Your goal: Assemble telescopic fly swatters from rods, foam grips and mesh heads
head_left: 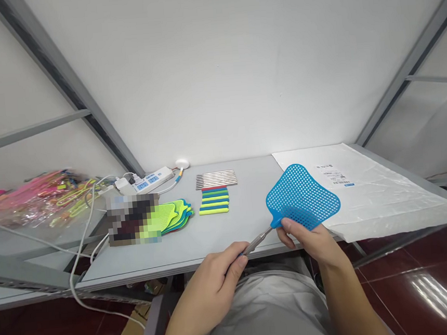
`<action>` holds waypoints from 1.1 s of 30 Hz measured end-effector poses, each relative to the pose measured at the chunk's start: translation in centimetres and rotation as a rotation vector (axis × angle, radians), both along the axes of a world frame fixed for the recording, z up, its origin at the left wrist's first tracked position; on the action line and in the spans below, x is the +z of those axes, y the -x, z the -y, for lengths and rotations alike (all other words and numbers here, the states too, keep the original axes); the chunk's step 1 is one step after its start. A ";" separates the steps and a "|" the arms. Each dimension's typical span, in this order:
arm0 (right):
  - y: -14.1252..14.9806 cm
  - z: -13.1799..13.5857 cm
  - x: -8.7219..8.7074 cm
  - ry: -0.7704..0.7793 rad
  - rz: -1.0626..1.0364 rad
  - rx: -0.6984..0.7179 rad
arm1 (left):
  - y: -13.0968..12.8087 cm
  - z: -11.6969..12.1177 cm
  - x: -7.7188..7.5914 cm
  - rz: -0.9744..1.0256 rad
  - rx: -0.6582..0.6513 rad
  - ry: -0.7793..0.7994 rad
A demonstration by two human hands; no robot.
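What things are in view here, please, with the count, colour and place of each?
fly swatter head: one, blue, right hand
metal rod: one, silver, left hand, meeting the head's neck
swatter heads: several, yellow-green and blue-green, table left
thin rods: several, silver, table back
grip sleeves: several, yellow-green, blue, green, red, before the rods
power strip: one, white, back left
round device: one, white, beside it
labelled plastic sheet: one, white, table right
bagged goods: uncountable, pink and yellow, far left
table: one, grey, centre
hands: two, left and right, front
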State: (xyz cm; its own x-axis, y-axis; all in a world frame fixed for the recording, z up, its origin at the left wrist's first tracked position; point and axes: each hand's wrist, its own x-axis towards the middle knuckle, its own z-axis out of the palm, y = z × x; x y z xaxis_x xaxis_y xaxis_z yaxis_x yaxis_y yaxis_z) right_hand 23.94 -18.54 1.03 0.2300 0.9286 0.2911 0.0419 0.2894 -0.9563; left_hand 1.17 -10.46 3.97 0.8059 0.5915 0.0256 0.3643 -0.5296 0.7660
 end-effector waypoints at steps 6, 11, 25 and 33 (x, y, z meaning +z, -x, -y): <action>0.5 -0.2 0.2 0.015 -0.020 0.067 | 0.0 0.0 0.6 -0.008 -0.021 0.024; 1.7 -1.0 0.3 0.036 -0.040 -0.064 | -0.7 0.4 0.5 -0.013 -0.024 0.031; 3.4 -1.9 0.5 -0.038 -0.102 -0.236 | -3.0 1.4 -1.2 0.105 -0.002 0.180; 3.5 -1.8 0.1 0.011 -0.202 -0.103 | -2.8 1.1 -1.3 0.126 0.000 0.271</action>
